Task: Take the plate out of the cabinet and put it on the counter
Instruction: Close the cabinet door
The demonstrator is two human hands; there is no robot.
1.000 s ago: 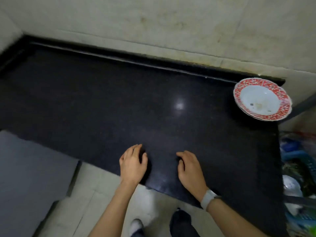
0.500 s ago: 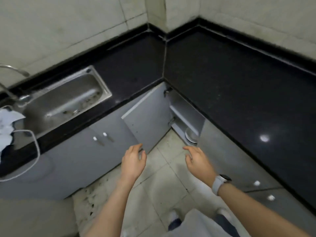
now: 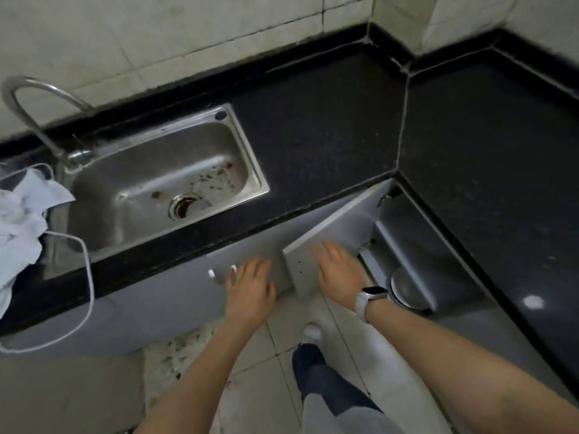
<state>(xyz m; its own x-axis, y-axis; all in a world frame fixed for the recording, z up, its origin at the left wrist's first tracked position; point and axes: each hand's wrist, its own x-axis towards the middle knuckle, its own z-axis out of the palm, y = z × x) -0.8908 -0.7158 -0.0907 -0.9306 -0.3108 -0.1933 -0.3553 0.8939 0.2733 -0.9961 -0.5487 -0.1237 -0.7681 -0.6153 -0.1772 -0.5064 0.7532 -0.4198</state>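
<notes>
While both hands hover empty, fingers spread, the plate sits inside the open cabinet.

Place: a home kitchen, small and worn.
Counter: black speckled stone, L-shaped, running round a corner with a raised black back edge.
Sink: steel, set into the counter, with food bits around the drain.
Tap: curved steel, at the sink's back left corner.
Walls: pale tiles, stained, with dark grout lines.
Cabinets: grey doors under the counter, with small knobs; the corner door stands open.
Dish: round, on the open cabinet's lower shelf.
Floor: light tiles, dirty near the cabinet base.
Cloth: white, crumpled, left of the sink.
</notes>
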